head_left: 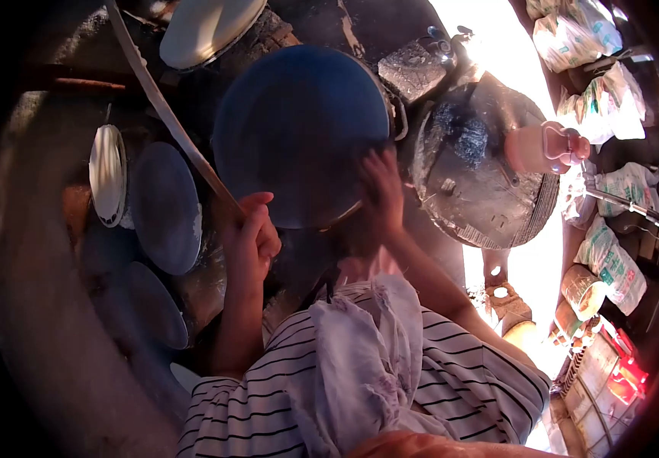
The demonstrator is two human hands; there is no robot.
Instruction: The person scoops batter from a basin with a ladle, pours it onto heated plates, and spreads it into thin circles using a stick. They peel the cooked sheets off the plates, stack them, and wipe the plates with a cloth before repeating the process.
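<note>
My left hand [250, 238] is closed around the lower end of a long thin pale strip [163, 107] that slants up to the top left. My right hand [381, 188] rests with spread fingers on the right rim of a large round dark blue disc [299, 130], which stands straight ahead of me. The strip's lower end passes just left of the disc. Below the hands are my striped shirt and a pale cloth [360, 359] hanging over my shoulder.
Dark round discs [165, 206] and a white one [106, 175] lean at the left; another white disc [207, 27] lies at the top. A big grey metal round [474, 183] and a pinkish pot [547, 149] sit at the right, with filled sacks [612, 263] beyond.
</note>
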